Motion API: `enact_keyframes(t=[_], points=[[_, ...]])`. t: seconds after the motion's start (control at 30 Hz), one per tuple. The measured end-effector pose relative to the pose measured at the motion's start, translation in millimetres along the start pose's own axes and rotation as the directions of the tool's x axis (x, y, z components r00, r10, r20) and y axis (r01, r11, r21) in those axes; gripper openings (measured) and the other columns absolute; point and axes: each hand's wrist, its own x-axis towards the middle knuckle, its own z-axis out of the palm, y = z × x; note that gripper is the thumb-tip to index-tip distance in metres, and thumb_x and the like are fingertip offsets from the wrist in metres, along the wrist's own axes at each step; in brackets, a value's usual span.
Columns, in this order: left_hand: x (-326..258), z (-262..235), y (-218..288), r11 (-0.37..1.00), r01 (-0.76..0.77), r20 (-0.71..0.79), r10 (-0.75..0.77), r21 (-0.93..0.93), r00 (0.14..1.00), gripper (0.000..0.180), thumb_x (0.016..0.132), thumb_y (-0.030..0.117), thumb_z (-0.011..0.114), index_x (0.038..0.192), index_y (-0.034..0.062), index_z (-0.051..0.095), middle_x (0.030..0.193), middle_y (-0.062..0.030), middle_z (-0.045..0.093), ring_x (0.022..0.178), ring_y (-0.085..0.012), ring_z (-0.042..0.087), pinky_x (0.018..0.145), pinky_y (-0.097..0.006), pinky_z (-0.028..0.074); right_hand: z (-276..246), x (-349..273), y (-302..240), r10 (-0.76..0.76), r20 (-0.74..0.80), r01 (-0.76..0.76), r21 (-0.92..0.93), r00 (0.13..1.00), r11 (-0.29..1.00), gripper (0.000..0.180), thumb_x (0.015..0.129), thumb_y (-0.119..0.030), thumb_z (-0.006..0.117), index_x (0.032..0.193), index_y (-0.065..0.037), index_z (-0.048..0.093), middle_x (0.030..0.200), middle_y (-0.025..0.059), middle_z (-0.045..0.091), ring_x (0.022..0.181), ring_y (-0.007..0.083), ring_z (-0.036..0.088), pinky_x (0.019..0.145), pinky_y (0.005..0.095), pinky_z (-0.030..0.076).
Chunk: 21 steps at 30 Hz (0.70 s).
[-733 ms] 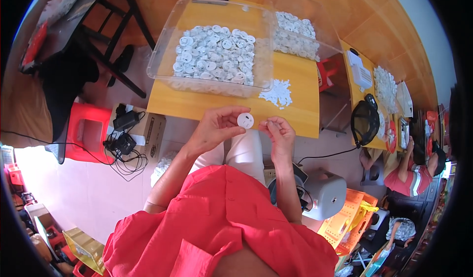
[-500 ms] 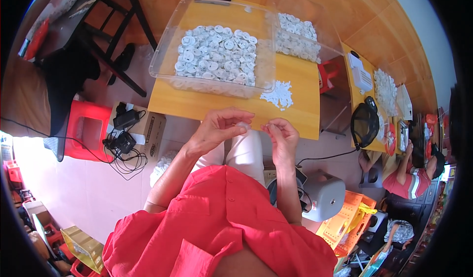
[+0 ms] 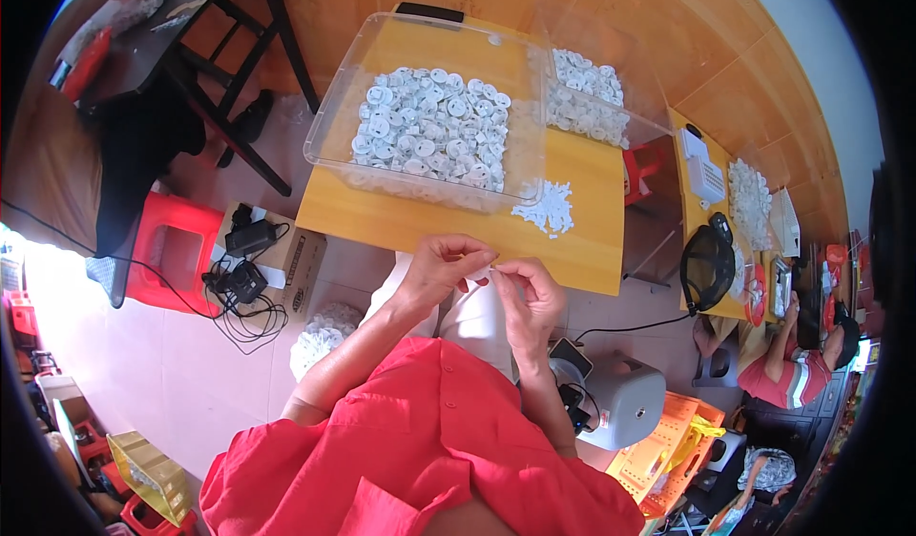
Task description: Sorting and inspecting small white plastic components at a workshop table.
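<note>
My left hand (image 3: pixel 445 271) and my right hand (image 3: pixel 527 298) meet over my lap, just in front of the table's near edge. The left fingers are closed in a pinch on a small whitish piece (image 3: pixel 482 274), mostly hidden by the fingertips. Thumb and forefinger of my right hand pinch together against it; what they hold is too small to make out. Beyond them, a clear plastic bin (image 3: pixel 329 145) holds a heap of round white plastic parts (image 3: pixel 434 126). A loose pile of tiny white pieces (image 3: pixel 544 210) lies beside the bin's near right corner.
The yellow table (image 3: pixel 382 219) carries a second clear bin (image 3: pixel 584 116) of white parts. A red stool (image 3: pixel 153 250) and a carton (image 3: pixel 301 264) with adapters and cables stand left. At right are a grey machine (image 3: pixel 625 402), an orange crate (image 3: pixel 668 450) and a black mesh fan (image 3: pixel 708 264).
My hands have come together; the right fingertips now touch the left ones at the small piece. The view has tilted slightly, so the table and bins appear lower.
</note>
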Motion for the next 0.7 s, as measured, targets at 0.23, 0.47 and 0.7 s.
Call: enact_keyframes(t=[0.23, 0.47, 0.7], points=[[-2.2, 3.6, 3.4, 0.998, -0.057, -0.014, 0.057, 0.004, 0.998, 0.018, 0.085, 0.02, 0.06, 0.09, 0.0036, 0.064, 0.071, 0.0017, 0.06, 0.062, -0.0036, 0.053, 0.05, -0.018, 0.039, 4.4, 1.7, -3.0, -0.137, 0.018, 0.136, -0.299, 0.99, 0.945, 0.009, 0.073, 0.008, 0.063, 0.08, 0.003, 0.059, 0.078, 0.0062, 0.059, 0.072, 0.0115, 0.056, 0.068, 0.0221, 0.045], [1.3, 3.3, -10.9, 0.988, -0.127, -0.082, 0.12, -0.092, 0.989, 0.023, 0.091, 0.025, 0.05, 0.082, 0.0054, 0.058, 0.075, 0.003, 0.057, 0.065, -0.0024, 0.05, 0.053, -0.018, 0.04, 4.1, -0.9, 3.0, -0.067, -0.018, 0.063, -0.175, 0.998, 0.983, 0.009, 0.073, 0.005, 0.063, 0.081, 0.002, 0.059, 0.075, 0.0081, 0.059, 0.069, 0.0154, 0.057, 0.063, 0.0239, 0.044], [-2.1, 2.6, -9.9, 0.941, -0.333, -0.019, 0.334, 0.059, 0.942, 0.029, 0.092, 0.026, 0.046, 0.08, 0.0032, 0.059, 0.073, 0.0018, 0.054, 0.063, -0.0041, 0.049, 0.053, -0.018, 0.037, 4.9, 2.6, -20.2, -0.077, 0.119, 0.101, -0.21, 0.99, 0.973, 0.009, 0.074, 0.008, 0.061, 0.082, 0.004, 0.059, 0.081, 0.007, 0.056, 0.076, 0.0126, 0.055, 0.069, 0.0218, 0.043]])
